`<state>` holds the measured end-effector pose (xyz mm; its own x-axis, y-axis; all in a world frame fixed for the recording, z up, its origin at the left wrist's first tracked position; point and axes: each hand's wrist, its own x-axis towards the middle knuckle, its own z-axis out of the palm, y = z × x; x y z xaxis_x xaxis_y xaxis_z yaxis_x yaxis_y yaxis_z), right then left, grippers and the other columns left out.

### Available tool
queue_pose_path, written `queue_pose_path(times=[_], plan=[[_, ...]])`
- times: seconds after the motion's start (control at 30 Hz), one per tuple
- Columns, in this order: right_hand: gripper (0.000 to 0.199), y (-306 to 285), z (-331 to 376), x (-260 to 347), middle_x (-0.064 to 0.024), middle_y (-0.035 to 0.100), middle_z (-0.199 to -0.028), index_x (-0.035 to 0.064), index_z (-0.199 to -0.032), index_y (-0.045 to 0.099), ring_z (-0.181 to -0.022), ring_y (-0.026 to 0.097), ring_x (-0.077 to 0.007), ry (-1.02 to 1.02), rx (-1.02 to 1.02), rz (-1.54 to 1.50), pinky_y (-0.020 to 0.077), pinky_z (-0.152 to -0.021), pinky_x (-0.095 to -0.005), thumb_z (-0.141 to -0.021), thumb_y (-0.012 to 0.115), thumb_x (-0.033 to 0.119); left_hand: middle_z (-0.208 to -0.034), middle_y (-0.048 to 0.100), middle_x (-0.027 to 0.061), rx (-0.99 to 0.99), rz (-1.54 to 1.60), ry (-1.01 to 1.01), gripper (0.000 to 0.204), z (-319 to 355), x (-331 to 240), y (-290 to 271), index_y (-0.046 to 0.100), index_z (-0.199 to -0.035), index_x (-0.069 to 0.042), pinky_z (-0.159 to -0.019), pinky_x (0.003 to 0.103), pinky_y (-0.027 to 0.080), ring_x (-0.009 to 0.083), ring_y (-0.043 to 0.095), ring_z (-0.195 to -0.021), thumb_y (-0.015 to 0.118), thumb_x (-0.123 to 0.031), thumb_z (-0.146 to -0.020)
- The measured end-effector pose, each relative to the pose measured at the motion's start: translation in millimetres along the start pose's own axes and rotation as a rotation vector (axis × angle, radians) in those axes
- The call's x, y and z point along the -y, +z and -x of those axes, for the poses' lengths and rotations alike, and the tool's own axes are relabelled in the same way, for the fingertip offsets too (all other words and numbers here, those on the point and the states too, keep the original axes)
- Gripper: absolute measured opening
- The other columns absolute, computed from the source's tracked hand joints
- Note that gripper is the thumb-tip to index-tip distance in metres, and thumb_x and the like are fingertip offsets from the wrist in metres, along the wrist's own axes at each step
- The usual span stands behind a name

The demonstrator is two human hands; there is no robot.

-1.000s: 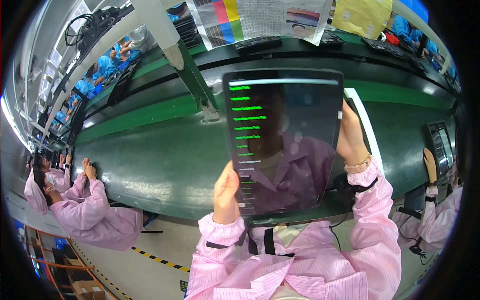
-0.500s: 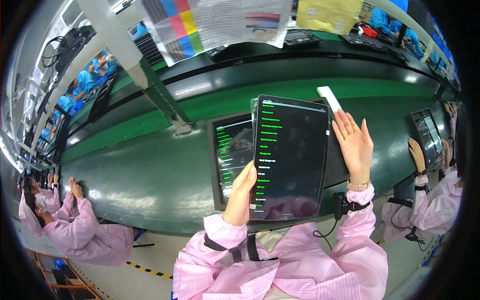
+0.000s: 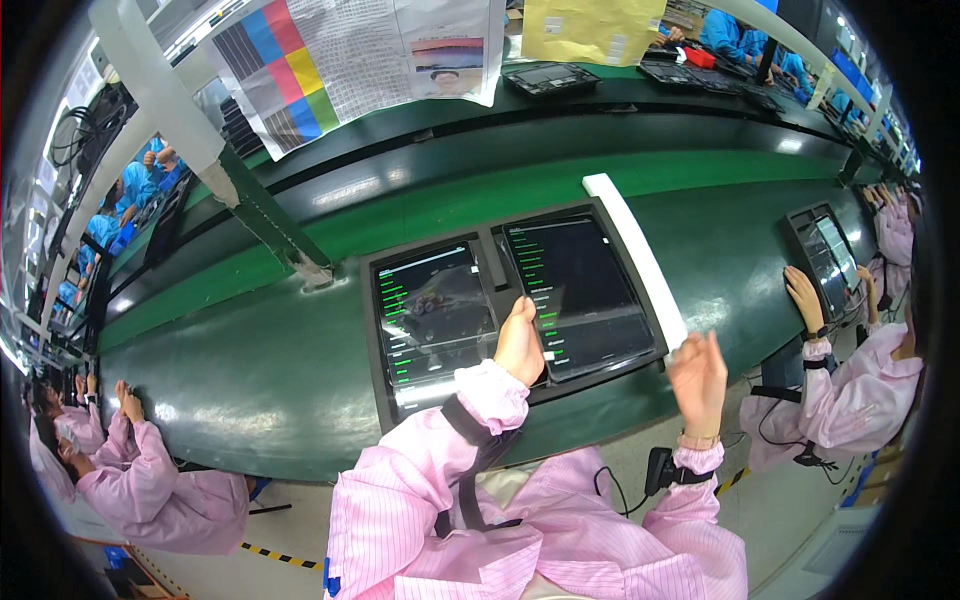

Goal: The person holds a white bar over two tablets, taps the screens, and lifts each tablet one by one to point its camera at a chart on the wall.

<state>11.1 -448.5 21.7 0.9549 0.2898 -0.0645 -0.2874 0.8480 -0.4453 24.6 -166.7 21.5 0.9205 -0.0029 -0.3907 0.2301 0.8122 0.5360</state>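
Observation:
A black tray [image 3: 380, 345] on the green bench holds two dark tablets with green text on their screens. The left tablet [image 3: 432, 312] lies flat in its slot. The right tablet [image 3: 580, 295] lies in the slot beside it. My left hand [image 3: 520, 342] grips the right tablet's lower left edge, thumb up. My right hand [image 3: 700, 375] hovers open with fingers spread, just off the tray's lower right corner, touching nothing. A white bar [image 3: 632, 255] runs along the tray's right side.
A colour test chart [image 3: 300, 60] and a yellow sheet [image 3: 590, 30] hang above the bench, beside a slanted metal post [image 3: 200, 150]. At the right a co-worker's hand [image 3: 805, 295] rests by another tablet fixture [image 3: 825, 250]. Another person in pink [image 3: 150, 490] sits at the left.
The tablet I held upright with both hands has come down flat into the tray's right slot. My right hand has let go and drawn back to the right.

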Motion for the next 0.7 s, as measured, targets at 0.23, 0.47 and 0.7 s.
queue_pose_path(times=[0.23,0.47,0.7], plan=[[0.036,44,19,-67,-0.0188,0.068,-0.094,-0.0058,-0.111,0.057,-0.076,0.069,-0.0217,0.919,0.248,0.649,0.0553,-0.068,-0.0288,-0.102,0.045,0.026,-0.127,0.056,0.0090,0.072,-0.200,0.155,0.035,29,-32,18,0.051,-0.126,-0.002,-0.107,0.036,0.034,0.0196,0.049,-0.122,0.044,-0.024,-0.100],[0.037,53,-10,-110,-0.0234,0.056,-0.128,-0.0085,-0.124,0.049,-0.103,0.064,-0.0250,1.018,0.166,0.371,0.0527,-0.089,-0.0330,-0.102,0.041,0.020,-0.071,0.062,0.0110,0.695,-0.546,0.881,0.021,157,-128,56,0.054,-0.070,-0.006,-0.063,0.037,0.044,0.0239,0.060,-0.067,0.050,-0.014,-0.089],[0.048,82,-55,-134,-0.0269,0.039,-0.143,-0.0190,-0.134,0.031,-0.131,0.043,-0.0306,1.121,0.012,0.181,0.0389,-0.109,-0.0336,-0.095,0.037,0.008,-0.072,0.054,-0.0056,0.645,-0.962,1.535,0.027,258,-164,48,0.050,-0.084,-0.016,-0.086,0.043,0.029,0.0128,0.050,-0.065,0.054,-0.041,-0.095]])
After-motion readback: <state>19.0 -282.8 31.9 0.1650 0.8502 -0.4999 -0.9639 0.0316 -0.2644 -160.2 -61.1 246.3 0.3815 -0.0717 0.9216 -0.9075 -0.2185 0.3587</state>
